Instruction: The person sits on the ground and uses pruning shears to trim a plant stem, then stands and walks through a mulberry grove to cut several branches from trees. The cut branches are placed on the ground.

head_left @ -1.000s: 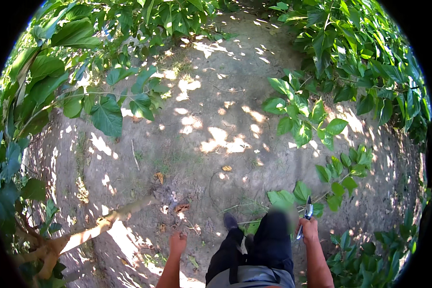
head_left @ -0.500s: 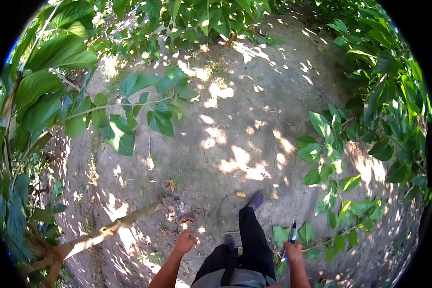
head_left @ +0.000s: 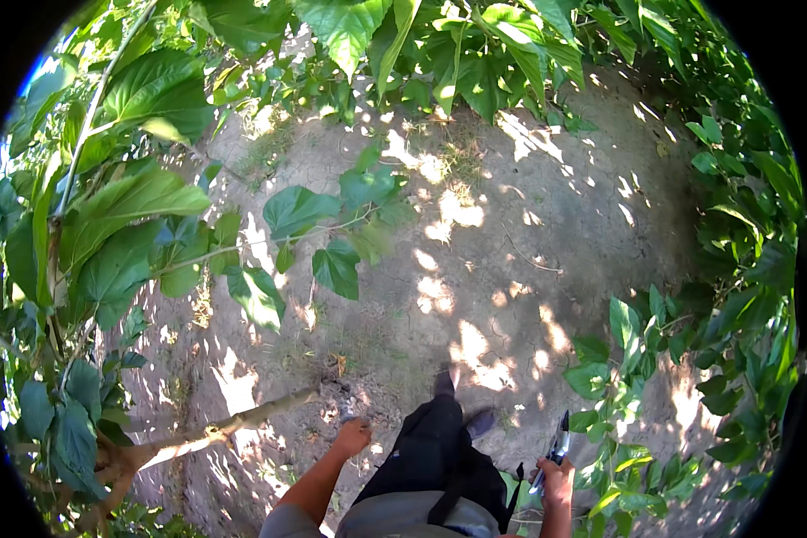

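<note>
So, going left to right: big green leaves (head_left: 160, 94) crowd that side, and lower down a bare limb (head_left: 242, 420) slants up toward the middle, its end a bit ahead of the left hand (head_left: 353, 437). That hand hangs over the ground (head_left: 394, 323) with its fingers looking loosely curled, but it's too small and blurry to tell how far they're open or whether there's anything in them. In the middle are dark trousers (head_left: 421, 448) and a dark shoe (head_left: 481, 424), and the legs look mid-stride, so I'd call this a walking-and-carrying step rather than any cutting. Over on the right, the right hand (head_left: 558, 480) is wrapped around a hand tool (head_left: 560, 441), maybe pruners, though I can't swear to it. The tool sits inside the fist, its dark tip poking out past the fingers and pointing ahead, the other end showing just below on the inner side. Looks like a decent closed grip to me. Leafy shoots (head_left: 625, 325) are just beyond it, near the tip but seemingly not touching. Imo the next move calls for steady footing and keeping that tip off the legs.
</note>
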`<state>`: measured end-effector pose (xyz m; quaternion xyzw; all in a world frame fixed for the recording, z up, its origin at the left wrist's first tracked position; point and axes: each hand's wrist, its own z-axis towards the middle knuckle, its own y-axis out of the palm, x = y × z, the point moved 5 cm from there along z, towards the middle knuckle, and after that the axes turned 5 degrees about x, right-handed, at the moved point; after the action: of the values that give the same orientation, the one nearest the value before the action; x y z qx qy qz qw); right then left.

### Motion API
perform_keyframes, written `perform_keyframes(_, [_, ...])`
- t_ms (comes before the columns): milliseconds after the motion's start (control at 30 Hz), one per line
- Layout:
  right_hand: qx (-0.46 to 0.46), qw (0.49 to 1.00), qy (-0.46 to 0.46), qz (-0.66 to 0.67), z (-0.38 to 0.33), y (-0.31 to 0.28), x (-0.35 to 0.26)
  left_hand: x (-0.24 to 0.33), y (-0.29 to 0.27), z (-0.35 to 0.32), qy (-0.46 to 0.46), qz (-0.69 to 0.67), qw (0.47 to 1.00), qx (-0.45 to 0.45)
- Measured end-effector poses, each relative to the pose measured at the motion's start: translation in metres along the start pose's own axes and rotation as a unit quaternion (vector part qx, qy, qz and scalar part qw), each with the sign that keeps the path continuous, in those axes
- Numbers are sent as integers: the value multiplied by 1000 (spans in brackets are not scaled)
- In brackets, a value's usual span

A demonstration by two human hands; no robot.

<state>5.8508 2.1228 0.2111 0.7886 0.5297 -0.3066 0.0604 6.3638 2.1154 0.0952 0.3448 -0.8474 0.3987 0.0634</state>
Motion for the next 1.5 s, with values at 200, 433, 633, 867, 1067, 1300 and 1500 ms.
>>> perform_keyframes(200, [-15, 999, -11, 39, 54, 40, -93, -1, -19, 86, -9, -22, 1000, 11])
perform_keyframes(433, [40, 993, 33, 107, 92, 51, -168, 263, -124, 219, 76, -144, 986, 21])
perform_keyframes(633, [21, 987, 91, 131, 148, 43, -205, 410, -131, 271, 152, -103, 982, 48])
perform_keyframes(867, [6, 985, 42, 167, 228, -15, -288, 540, -77, 295, 200, 37, 979, 9])
perform_keyframes(1067, [53, 982, 27, 180, 288, -65, -366, 667, -57, 313, 222, 46, 974, -9])
perform_keyframes(1300, [37, 990, 14, 133, 348, -65, -467, 790, -56, 380, 255, 18, 967, 7])
perform_keyframes(1500, [48, 982, -6, 181, 415, -37, -559, 1032, -88, 378, 434, -73, 897, 40])
